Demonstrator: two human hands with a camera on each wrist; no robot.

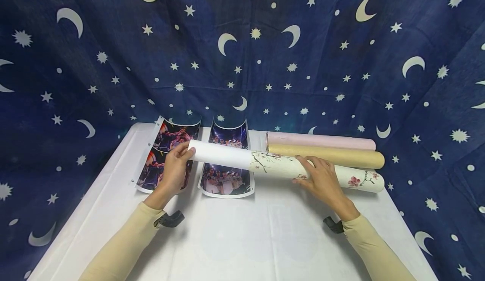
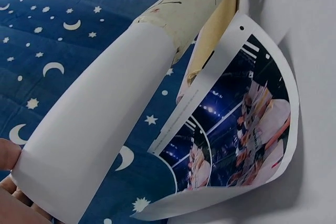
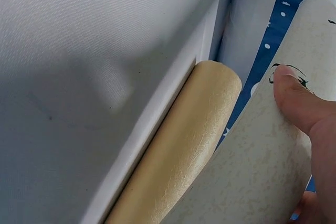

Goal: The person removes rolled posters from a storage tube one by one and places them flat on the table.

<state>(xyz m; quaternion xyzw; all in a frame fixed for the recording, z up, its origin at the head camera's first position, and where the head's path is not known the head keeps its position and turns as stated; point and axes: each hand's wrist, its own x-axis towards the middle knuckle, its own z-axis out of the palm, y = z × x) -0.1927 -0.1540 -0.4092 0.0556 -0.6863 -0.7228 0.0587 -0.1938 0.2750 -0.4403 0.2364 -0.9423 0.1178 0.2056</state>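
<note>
My left hand (image 1: 174,169) pinches the left end of a white rolled sheet of paper (image 1: 219,155), thumb in front and fingers behind. That white roll's other end sits inside the open end of a cream wallpaper roll (image 1: 278,167) printed with branches and red blossoms. With thumb and fingers spread around it, my right hand (image 1: 322,182) grips the wallpaper roll near its middle. In the left wrist view the white paper (image 2: 100,114) stretches from my fingers into the patterned tube (image 2: 181,11). The right wrist view has my thumb (image 3: 294,95) pressing on the wallpaper's surface.
Behind the held roll lie a gold roll (image 1: 341,157) and a pink roll (image 1: 322,141). Two curled photo sheets, a concert print (image 1: 149,169) and a group print (image 1: 223,182), rest on the white-covered table (image 1: 227,239). A dark blue moon-and-star curtain (image 1: 257,75) hangs behind.
</note>
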